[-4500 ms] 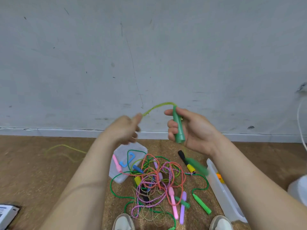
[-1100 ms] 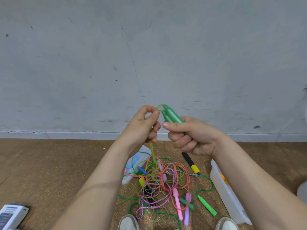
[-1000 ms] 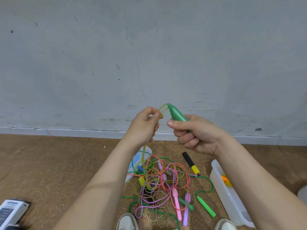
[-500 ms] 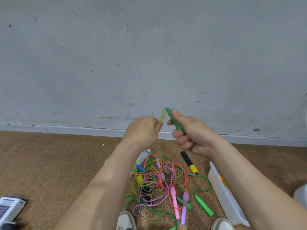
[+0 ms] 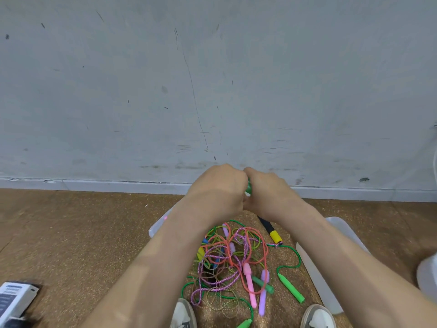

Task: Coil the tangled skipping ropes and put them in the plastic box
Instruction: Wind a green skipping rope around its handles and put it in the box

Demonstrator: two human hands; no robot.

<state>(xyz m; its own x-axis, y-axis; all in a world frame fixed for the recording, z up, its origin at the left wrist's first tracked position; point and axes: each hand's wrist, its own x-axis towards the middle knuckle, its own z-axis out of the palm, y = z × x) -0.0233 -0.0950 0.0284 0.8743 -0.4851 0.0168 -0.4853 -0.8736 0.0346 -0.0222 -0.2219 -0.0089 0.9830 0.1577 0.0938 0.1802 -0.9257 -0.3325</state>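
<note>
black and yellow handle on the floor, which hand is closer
Right. The right hand is raised just above the black and yellow handle; the left hand is farther to its left.

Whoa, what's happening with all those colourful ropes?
A person is tidying up. The right hand grips a green handle, and the left hand is curled tight against it; what it holds is hidden. The other ropes lie tangled on the floor by their shoes. The box waits beside them.
</note>
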